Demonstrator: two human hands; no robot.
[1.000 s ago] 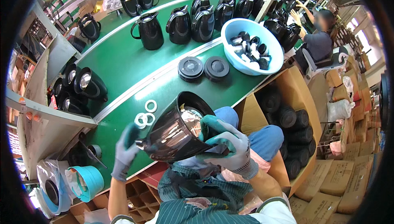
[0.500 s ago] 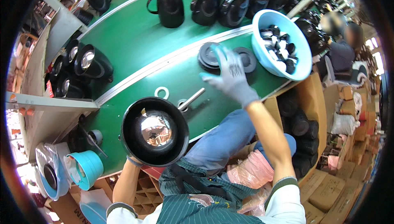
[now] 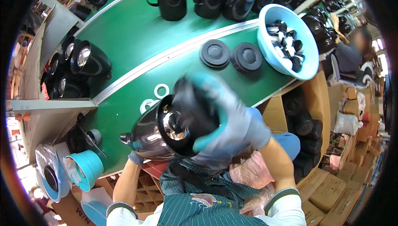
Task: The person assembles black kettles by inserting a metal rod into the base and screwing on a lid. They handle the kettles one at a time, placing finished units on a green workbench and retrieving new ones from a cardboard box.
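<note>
While blurred, right hand [image 3: 232, 122] seemingly pressing black disc [image 3: 195, 101] onto jug [image 3: 159, 137]; left hand [image 3: 136, 156] clamped beneath.

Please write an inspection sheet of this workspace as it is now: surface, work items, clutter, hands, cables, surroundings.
Surface: green belt with a pale dividing strip.
Job's things: black kettle body, held tilted, shiny inside; a dark round part at its mouth, blurred.
Clutter: white rings; two stacks of black discs; blue basin of small black parts; finished black kettles on the far lane.
Grippers: left hand, gloved, under the kettle body; right hand, gloved, over its mouth, motion-blurred.
Cables: nothing seen.
Surroundings: cardboard boxes at right; another person seated further along; teal funnel-shaped cup at left.
</note>
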